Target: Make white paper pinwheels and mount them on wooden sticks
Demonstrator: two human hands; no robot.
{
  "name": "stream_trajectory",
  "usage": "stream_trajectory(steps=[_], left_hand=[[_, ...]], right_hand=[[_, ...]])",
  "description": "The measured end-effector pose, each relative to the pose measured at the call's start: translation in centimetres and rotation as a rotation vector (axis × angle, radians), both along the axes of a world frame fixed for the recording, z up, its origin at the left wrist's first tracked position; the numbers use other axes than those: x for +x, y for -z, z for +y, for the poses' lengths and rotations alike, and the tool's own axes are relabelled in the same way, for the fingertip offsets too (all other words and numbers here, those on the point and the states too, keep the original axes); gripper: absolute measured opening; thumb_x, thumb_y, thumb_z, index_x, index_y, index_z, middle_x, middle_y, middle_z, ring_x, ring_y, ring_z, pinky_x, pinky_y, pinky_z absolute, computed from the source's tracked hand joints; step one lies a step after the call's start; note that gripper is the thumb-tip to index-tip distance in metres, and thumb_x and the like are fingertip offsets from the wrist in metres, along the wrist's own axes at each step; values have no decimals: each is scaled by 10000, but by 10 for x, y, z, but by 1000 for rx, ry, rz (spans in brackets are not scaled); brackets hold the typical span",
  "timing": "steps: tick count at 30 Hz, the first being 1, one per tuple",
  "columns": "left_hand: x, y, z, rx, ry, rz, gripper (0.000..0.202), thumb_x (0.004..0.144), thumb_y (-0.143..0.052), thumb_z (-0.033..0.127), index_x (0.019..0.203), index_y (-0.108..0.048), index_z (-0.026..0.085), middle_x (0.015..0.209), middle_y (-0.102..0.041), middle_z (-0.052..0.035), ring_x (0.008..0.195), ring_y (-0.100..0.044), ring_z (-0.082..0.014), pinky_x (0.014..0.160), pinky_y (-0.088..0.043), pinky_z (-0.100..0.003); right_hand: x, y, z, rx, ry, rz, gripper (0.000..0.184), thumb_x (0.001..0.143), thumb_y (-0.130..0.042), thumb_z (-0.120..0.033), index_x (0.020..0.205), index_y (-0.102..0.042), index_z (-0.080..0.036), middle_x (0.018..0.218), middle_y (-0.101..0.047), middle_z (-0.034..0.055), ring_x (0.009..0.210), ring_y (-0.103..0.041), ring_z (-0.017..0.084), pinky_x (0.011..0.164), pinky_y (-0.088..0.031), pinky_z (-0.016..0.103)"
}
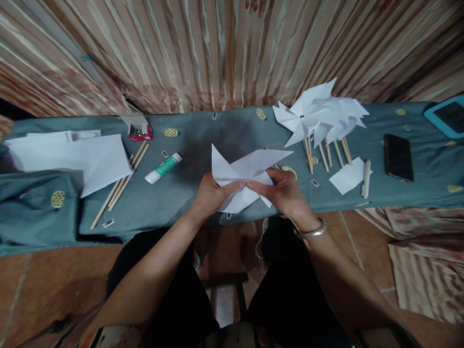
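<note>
My left hand and my right hand both pinch a folded white paper pinwheel shape above the near edge of the blue-grey cloth-covered table. The thumbs meet at the paper's middle. Its pointed flaps stick up and to the right. A metal bangle sits on my right wrist.
Several finished white pinwheels on wooden sticks lie at the right. A glue stick, loose wooden sticks, white paper sheets and a small red box lie at the left. A black phone, a paper scrap and a blue tablet lie far right.
</note>
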State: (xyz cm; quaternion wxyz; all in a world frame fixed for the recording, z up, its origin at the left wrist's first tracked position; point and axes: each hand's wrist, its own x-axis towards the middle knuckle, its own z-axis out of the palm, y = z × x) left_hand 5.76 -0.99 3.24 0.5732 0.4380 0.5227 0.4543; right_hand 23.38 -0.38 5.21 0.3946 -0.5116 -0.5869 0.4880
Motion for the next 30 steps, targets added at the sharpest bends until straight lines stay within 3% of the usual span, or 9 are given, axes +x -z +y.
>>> stream_trajectory(steps=[8, 14, 20, 30], left_hand=[[0, 2, 0, 19, -6, 14, 388, 609, -824, 337, 904, -754, 95, 927, -778, -109, 845, -724, -246, 734, -579, -306], [0, 3, 2, 39, -9, 60, 361, 617, -821, 348, 876, -749, 106, 898, -777, -94, 851, -721, -252, 732, -576, -309], [0, 2, 2, 37, -5, 51, 357, 614, -823, 363, 861, -742, 118, 920, -773, -99, 899, -711, -262, 742, -575, -311], [1, 3, 4, 35, -4, 93, 288, 615, -801, 350, 774, -726, 122, 828, -762, -88, 815, -702, -239, 714, -557, -297]], right_hand=[[0, 1, 0, 22, -18, -19, 205, 703, -757, -364, 776, -743, -173, 695, -697, 6, 628, -585, 141, 550, -453, 250], [0, 2, 1, -13, -6, -29, 314, 688, -778, -420, 877, -752, -171, 813, -744, 36, 692, -629, 167, 596, -497, 275], [-2, -2, 0, -23, 9, -5, 303, 686, -776, -421, 875, -751, -186, 808, -750, 31, 692, -634, 172, 603, -509, 284], [-4, 4, -1, -6, 60, -50, 217, 679, -759, -366, 805, -740, -190, 752, -737, 22, 672, -622, 168, 574, -490, 278]])
